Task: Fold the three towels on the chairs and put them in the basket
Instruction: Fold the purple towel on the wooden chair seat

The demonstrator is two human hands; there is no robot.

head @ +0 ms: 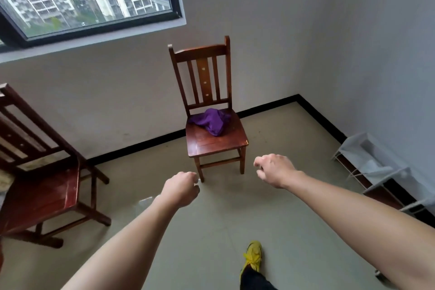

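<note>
Both arms reach forward over the floor (235, 219), backs of the hands up. The left hand (181, 189) has its fingers loosely curled under and holds nothing. The right hand (274, 170) sits a little farther forward, its fingers also loosely curled with nothing between them. The two hands are apart from each other with bare floor showing in the gap.

The purple towel (210, 121) lies ahead of both hands, beyond the gap between them, closer to the right hand's line than to the left's. It is crumpled in a loose heap at the back of the seat of a wooden chair (211, 146), close under the slatted backrest, with the front half of the seat bare. Neither hand touches the towel or the chair. The left hand's knuckles overlap the chair's front leg on that side in the view, and the right hand hangs just in front of the seat's other front corner.

Out beyond the left hand stands a second wooden chair (40, 193), its seat bare where visible. Well to the outside of the right hand, a white wire rack (374, 167) stands against the wall. Behind and below the hands, a yellow shoe (253, 255) rests on the floor.
</note>
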